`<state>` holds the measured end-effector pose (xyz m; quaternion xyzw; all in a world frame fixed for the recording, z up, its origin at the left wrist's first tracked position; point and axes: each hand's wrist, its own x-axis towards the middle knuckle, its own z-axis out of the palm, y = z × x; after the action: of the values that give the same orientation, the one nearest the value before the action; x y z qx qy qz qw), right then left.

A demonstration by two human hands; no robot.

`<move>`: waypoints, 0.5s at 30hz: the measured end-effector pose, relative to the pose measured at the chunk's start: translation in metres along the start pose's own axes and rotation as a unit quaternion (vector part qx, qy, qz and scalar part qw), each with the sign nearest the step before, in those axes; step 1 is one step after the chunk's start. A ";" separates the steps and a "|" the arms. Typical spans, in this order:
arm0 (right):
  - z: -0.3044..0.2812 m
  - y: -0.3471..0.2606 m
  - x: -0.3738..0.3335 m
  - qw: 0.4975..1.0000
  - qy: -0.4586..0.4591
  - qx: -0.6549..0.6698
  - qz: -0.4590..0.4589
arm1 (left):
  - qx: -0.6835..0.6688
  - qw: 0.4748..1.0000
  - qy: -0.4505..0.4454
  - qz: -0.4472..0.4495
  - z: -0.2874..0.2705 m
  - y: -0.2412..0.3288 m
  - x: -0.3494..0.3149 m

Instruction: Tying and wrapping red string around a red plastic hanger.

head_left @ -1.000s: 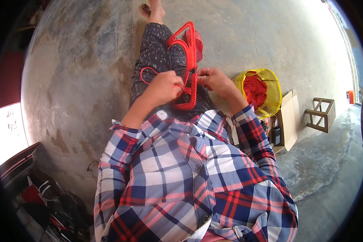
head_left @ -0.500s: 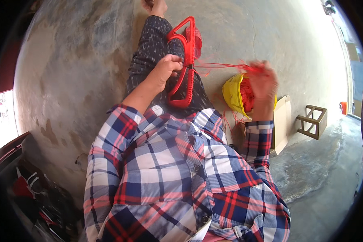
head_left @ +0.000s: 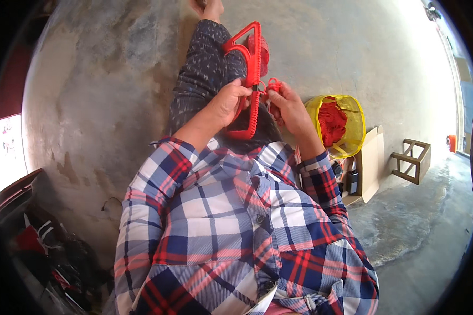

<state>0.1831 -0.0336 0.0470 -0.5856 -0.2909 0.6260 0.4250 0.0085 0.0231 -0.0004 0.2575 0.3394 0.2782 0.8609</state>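
Observation:
A red frame (head_left: 255, 58), with ridged wrapping along its long bar and a black section near the middle, lies over my lap. My left hand (head_left: 230, 102) is closed around the middle of that bar, beside the black section. Just to the right, my right hand (head_left: 291, 110) pinches a looped bundle of red cord (head_left: 273, 84). A strand of the cord runs across to the bar by the black section. The fingertips of the two hands are close together but apart.
A yellow mesh basket (head_left: 363, 123) holding red cord stands at my right. Beside it is an opened cardboard box (head_left: 372, 170) with dark items inside. Farther right is a small wooden stool (head_left: 412, 161). A red object (head_left: 265, 55) lies beyond the frame, near my outstretched legs.
My right hand has come left from over the yellow basket to beside the frame, bringing the red cord. The strands pulled taut before are now slack and looped. My left hand stays on the frame.

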 end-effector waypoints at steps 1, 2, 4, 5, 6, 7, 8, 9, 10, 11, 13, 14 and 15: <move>0.004 -0.003 -0.001 0.999 -0.015 0.030 -0.008 | 0.006 1.000 0.000 -0.002 0.003 0.002 -0.001; 0.007 -0.006 -0.002 0.998 -0.030 0.059 -0.015 | -0.011 1.000 0.012 -0.007 0.006 0.003 -0.001; 0.006 -0.021 -0.012 0.994 -0.045 0.086 -0.056 | -0.021 0.999 0.042 -0.020 0.008 0.002 0.002; 0.005 -0.028 -0.017 0.988 -0.059 0.111 -0.094 | -0.020 0.999 0.041 -0.020 0.003 0.000 0.005; 0.005 -0.032 -0.021 0.989 -0.067 0.102 -0.083 | -0.030 0.999 0.025 -0.028 -0.002 0.000 0.008; 0.008 -0.034 -0.026 0.989 -0.066 0.101 -0.085 | -0.040 0.999 0.009 -0.036 -0.005 -0.001 0.010; 0.013 -0.035 -0.033 0.985 -0.085 0.130 -0.074 | -0.039 0.999 0.008 -0.036 -0.008 -0.004 0.012; 0.016 -0.035 -0.037 0.980 -0.101 0.159 -0.064 | -0.014 0.999 0.017 -0.036 -0.007 -0.004 0.012; 0.014 -0.033 -0.038 0.975 -0.117 0.181 -0.058 | 0.012 0.999 0.026 -0.037 -0.007 -0.003 0.012; 0.012 -0.035 -0.038 0.975 -0.115 0.182 -0.060 | 0.014 0.999 0.025 -0.038 -0.006 -0.003 0.012; 0.008 -0.040 -0.038 0.978 -0.079 0.181 -0.062 | -0.019 0.998 0.064 -0.015 -0.001 0.004 0.007; 0.007 -0.046 -0.039 0.978 -0.079 0.183 -0.063 | -0.017 0.998 0.064 -0.015 0.004 0.005 0.004; 0.006 -0.056 -0.042 0.971 -0.105 0.205 -0.064 | 0.059 0.990 0.106 0.068 0.016 0.006 -0.002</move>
<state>0.1856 -0.0431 0.1169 -0.3975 -0.2358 0.7018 0.5421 0.0173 0.0218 0.0145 0.2994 0.4265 0.3410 0.7824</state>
